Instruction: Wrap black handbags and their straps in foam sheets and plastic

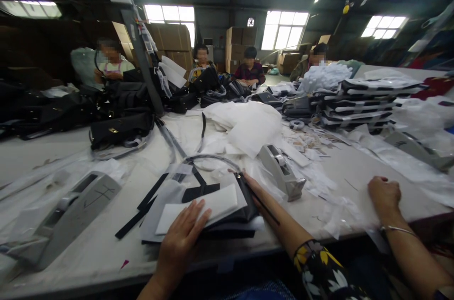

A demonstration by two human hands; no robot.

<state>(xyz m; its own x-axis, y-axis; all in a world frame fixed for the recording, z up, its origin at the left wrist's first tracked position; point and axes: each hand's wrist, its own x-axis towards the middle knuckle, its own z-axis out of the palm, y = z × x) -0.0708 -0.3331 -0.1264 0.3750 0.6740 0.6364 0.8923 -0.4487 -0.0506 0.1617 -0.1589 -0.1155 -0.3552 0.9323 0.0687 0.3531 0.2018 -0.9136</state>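
My left hand lies flat, fingers spread, on a white foam sheet that covers a black bag piece at the table's near edge. My right arm, in a floral sleeve, reaches forward along the bag's right side. My right hand touches the bag's far edge by a thin black strap, with its fingers mostly hidden. Black straps and a grey cord loop lie around the bag.
A neighbour's fisted hand with a bracelet rests on the table at right. Two grey tape dispensers stand on the table. White wrapping, black bags and stacked pieces fill the far side. Seated workers and boxes are behind.
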